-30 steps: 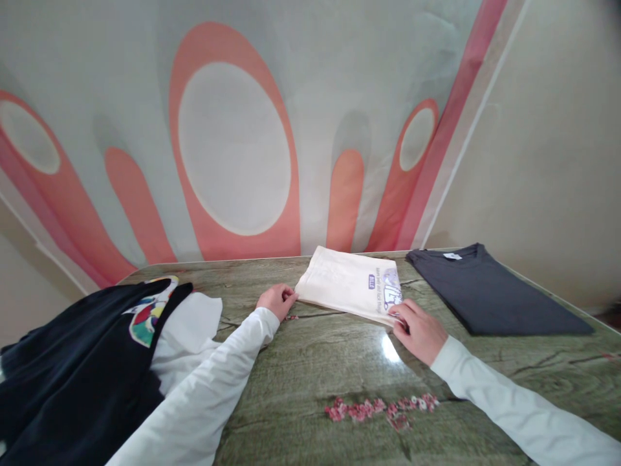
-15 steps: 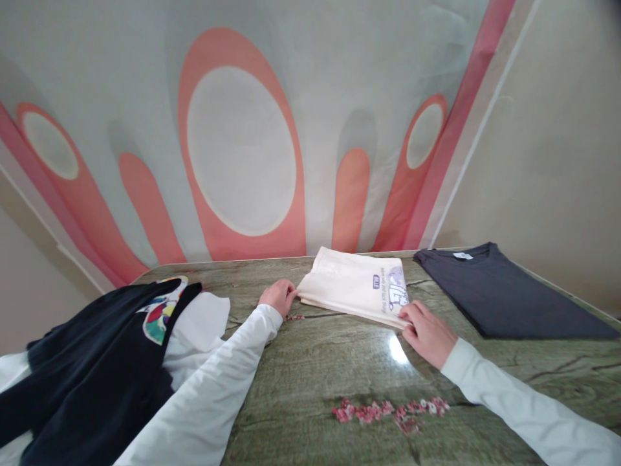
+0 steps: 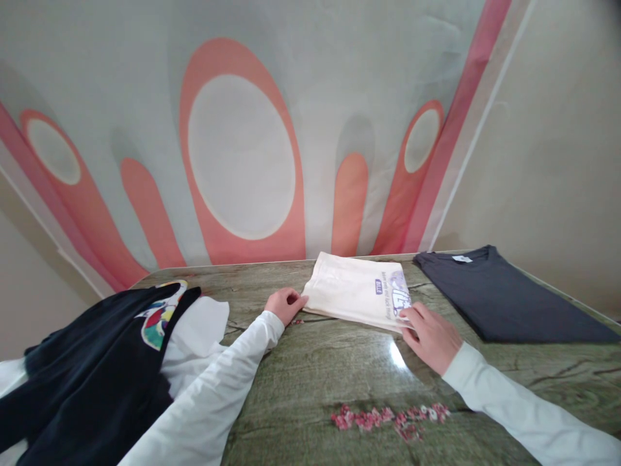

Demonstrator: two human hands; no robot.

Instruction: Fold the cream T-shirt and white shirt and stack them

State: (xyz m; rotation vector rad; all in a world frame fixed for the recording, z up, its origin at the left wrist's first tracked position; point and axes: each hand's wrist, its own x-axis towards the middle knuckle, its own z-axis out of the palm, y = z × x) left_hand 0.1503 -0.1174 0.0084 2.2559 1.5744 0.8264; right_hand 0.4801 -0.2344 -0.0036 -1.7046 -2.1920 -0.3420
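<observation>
- The left hand, in a long white sleeve, has its thumb and fingers pinched together on the near left corner of a folded cream cloth garment.
- The right hand, sleeved alike, grips the near right corner between thumb and fingers.
- The garment lies flat on a green-grey wood-patterned tabletop, between the hands and close to the far edge.
- Over the last half second the left hand has moved slightly inward with its corner, and the garment's left side now slants less; the right hand has barely shifted. I judge this a small squaring of the folded shape.
- On the garment's right end, a small purple rectangle carries white letters, apparently "BILLE", turned sideways. A line of small dark writing beside it is too fine to read; the larger purple-and-white print is partly covered by fingers.
- To the right, well apart from the left hand, lies a folded dark grey T-shirt; its white neck tag shows no legible text.
- To the left sits a loose black garment with a multicoloured patch, beside white cloth.
- Nearer the wearer, pink blossoms decorate the tabletop.
</observation>
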